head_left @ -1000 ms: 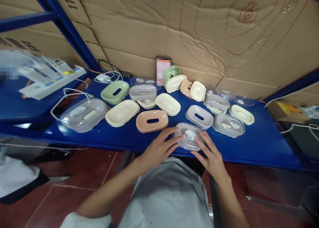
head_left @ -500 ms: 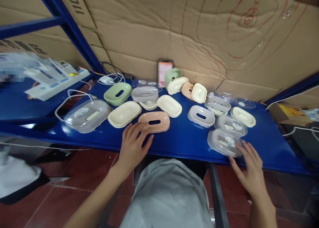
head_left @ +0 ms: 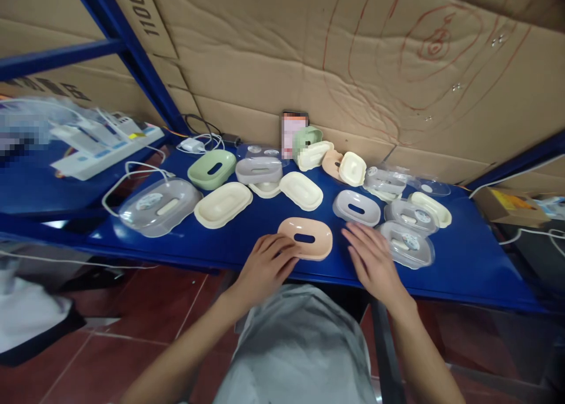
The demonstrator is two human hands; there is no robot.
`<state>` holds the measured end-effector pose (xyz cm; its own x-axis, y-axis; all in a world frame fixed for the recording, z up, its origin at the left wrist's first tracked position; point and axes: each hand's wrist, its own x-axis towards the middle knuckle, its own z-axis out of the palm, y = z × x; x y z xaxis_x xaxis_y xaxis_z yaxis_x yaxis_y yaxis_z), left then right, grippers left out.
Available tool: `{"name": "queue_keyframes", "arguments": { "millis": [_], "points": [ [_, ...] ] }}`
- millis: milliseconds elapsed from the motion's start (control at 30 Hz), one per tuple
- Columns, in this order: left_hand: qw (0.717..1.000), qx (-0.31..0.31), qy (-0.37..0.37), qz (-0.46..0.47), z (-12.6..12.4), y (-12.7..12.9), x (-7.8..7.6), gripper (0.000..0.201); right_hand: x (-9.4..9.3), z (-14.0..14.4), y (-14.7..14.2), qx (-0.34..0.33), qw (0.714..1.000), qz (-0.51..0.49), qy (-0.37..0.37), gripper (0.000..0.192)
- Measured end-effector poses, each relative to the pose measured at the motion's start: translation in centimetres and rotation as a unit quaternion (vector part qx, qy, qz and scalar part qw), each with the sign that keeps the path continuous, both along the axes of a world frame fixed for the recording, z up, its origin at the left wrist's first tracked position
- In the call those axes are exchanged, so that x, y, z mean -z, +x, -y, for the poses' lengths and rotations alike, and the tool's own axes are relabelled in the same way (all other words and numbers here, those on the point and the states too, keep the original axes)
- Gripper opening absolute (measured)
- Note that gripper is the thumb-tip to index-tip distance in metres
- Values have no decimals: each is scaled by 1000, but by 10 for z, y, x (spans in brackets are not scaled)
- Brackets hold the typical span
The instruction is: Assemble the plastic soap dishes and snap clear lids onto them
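The peach soap dish [head_left: 318, 252] lies near the table's front edge, its dark oval slot facing up. My left hand [head_left: 270, 267] holds it by its left end, thumb and fingers closed on the rim. My right hand [head_left: 375, 262] is open, fingers stretched out, a little to the right of the dish. Just beyond those fingertips sits a lavender soap dish [head_left: 348, 211] with a slot. Beside the right hand stands a soap dish with a clear lid [head_left: 417, 254], and a second lidded dish [head_left: 412, 215] is right behind it.
Cream oval trays [head_left: 223, 205] and a green soap dish [head_left: 212, 168] are on the left of the blue table [head_left: 247, 248]. A phone [head_left: 293, 132] leans on the cardboard wall [head_left: 247, 56]. A power strip [head_left: 106, 154] and white cables lie at far left.
My left hand has slid the peach soap dish to the right and nearer to me. My right hand has left the front lidded dish and moved left.
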<state>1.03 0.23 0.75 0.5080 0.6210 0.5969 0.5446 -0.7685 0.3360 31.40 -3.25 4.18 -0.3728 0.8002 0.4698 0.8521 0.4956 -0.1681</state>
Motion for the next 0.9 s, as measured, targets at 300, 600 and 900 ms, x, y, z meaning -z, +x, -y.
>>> {"name": "queue_keyframes", "arguments": {
  "millis": [300, 600, 900],
  "points": [
    [990, -139, 32, 13, -1, -31, 6, 7, -4, -125, -64, -46, 991, 105, -66, 32],
    [983, -110, 42, 143, -2, -22, -7, 21, 8, -27, -22, -98, 991, -17, -89, 30],
    [995, 29, 55, 81, -27, 23, -14, 15, 19, -8, -21, -66, 992, -111, -7, 72]
  ]
}}
